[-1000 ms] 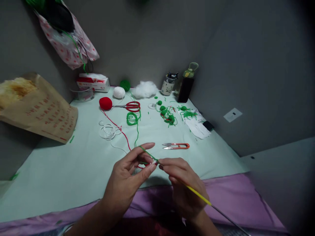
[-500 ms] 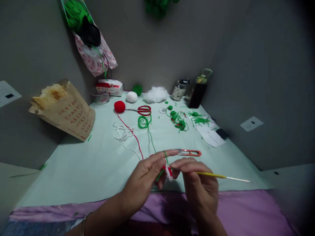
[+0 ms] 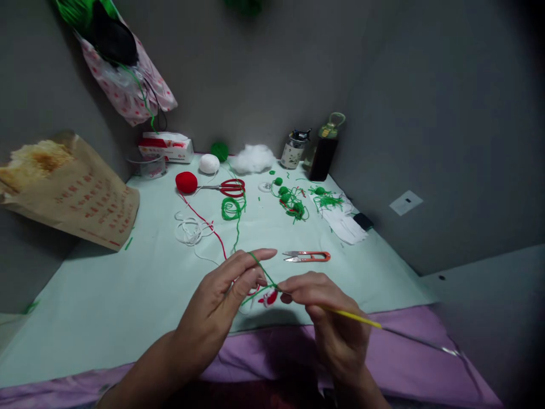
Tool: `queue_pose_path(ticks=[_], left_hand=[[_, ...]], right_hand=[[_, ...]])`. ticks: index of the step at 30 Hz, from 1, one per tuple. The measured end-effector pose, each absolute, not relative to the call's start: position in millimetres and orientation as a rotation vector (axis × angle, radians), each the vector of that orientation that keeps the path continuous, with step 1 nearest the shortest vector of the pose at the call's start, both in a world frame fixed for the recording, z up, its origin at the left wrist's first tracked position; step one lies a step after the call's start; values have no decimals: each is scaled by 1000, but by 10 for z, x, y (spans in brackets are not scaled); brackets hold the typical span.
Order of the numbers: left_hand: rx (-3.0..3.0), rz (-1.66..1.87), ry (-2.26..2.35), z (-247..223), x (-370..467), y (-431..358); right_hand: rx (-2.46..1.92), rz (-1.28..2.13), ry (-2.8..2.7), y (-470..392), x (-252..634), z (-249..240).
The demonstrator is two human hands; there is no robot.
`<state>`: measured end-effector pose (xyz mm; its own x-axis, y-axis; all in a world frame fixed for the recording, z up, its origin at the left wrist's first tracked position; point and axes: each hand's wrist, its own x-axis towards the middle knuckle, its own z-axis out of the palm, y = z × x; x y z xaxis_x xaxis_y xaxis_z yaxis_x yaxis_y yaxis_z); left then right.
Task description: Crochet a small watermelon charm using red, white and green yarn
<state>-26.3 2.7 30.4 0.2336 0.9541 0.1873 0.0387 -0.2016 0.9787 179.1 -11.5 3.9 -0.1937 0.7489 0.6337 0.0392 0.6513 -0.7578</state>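
Between the hands, a small red and white crochet piece [image 3: 269, 297] hangs just below the tip of a crochet hook [image 3: 355, 319] with a yellow handle. My right hand [image 3: 336, 318] grips this hook, its long metal end sticking out to the right. Green yarn [image 3: 264, 270] runs over the stretched index finger of my left hand [image 3: 225, 295] down to the hook tip by my right fingertips. My left thumb and other fingers are closed on the yarn. Orange thread snips [image 3: 313, 257] lie on the table just beyond my hands.
Red-handled scissors [image 3: 232, 187], a red yarn ball [image 3: 186, 182], a white yarn ball [image 3: 209, 163] and white stuffing [image 3: 253, 159] lie at the back. Green crocheted bits [image 3: 293, 204] sit right of them. A paper bag [image 3: 102, 199] stands left, a dark bottle [image 3: 325, 153] back right.
The crochet piece, held in my left fingers before, now hangs by the hook. My hands have drawn slightly apart, and the view has turned to the right.
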Motion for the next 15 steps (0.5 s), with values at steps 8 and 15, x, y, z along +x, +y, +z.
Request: queue_pose_path(ticks=[8,15], left_hand=[[1806,1289,956,295,-296,72],[1562,1493,1043,188,-195,-6]], right_hand=[[-671,597,-1781,-157,1819,88],[-723,534,-1722,-190,1752,12]])
